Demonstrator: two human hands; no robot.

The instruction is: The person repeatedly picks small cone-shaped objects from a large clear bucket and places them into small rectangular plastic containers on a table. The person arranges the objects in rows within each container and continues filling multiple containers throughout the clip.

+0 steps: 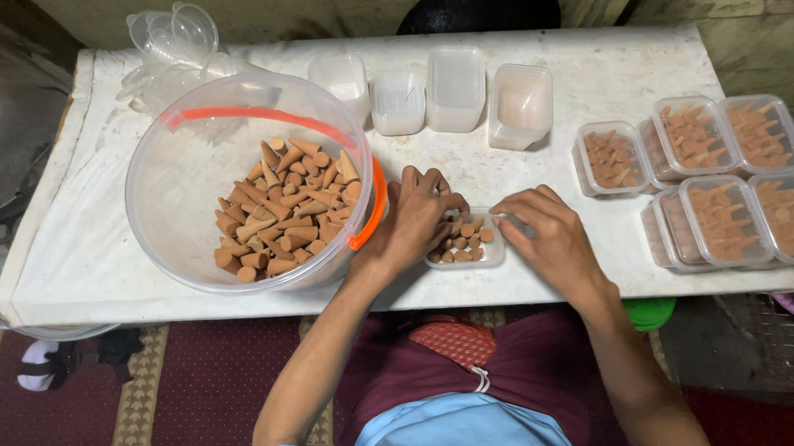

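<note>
A small clear plastic box (493, 251) sits on the white table (88, 256) in front of me, partly filled with brown cones (467, 243). My left hand (417, 217) rests over the box's left side, fingers curled on several cones. My right hand (546, 233) touches the box's right rim with its fingertips. To the left stands a large clear bucket (179, 171) with an orange handle, holding a heap of the same brown cones (283, 215).
Stacks of empty clear boxes (454, 89) line the table's far edge. Filled, lidded boxes of cones (723, 217) are grouped at the right. Clear lids or cups (170, 39) lie at the far left. A patterned red rug lies below the table.
</note>
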